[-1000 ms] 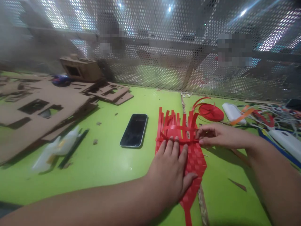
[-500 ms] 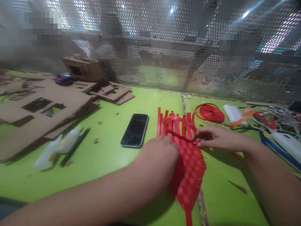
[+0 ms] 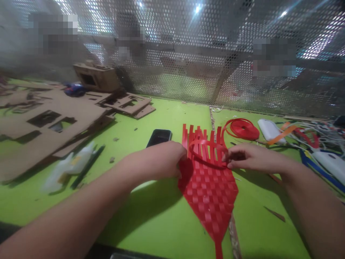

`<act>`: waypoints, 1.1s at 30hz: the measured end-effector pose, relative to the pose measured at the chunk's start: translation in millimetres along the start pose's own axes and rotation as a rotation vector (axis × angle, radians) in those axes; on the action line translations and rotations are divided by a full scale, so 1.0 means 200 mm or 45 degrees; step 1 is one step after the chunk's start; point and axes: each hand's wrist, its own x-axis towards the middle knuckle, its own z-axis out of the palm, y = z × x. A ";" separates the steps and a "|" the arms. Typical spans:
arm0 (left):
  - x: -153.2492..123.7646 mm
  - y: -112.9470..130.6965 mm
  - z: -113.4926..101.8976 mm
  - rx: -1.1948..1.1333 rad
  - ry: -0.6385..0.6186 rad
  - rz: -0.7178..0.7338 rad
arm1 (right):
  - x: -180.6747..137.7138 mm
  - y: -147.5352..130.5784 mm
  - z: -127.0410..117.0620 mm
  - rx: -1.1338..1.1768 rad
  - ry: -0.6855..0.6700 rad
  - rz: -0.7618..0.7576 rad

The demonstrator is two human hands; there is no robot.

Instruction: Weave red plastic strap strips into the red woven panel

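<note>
The bright green surface point(image 3: 178, 111), split by a seam point(image 3: 235, 239), carries a red woven piece point(image 3: 211, 190), a coil of red strip point(image 3: 246, 131), a partly hidden phone point(image 3: 159, 136), cut cardboard sheets point(image 3: 75, 109) and, toward the right edge, tangled white cables point(image 3: 326, 126).

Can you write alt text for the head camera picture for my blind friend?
A red woven piece lies on a green table, a person's left hand at its left edge, the right hand pinching a looped red strip. Nearby are a red coil, a partly hidden phone and brown cardboard.
</note>
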 end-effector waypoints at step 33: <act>-0.02 0.22 0.09 0.284 0.177 0.026 | 0.01 0.04 0.00 0.060 -0.081 0.003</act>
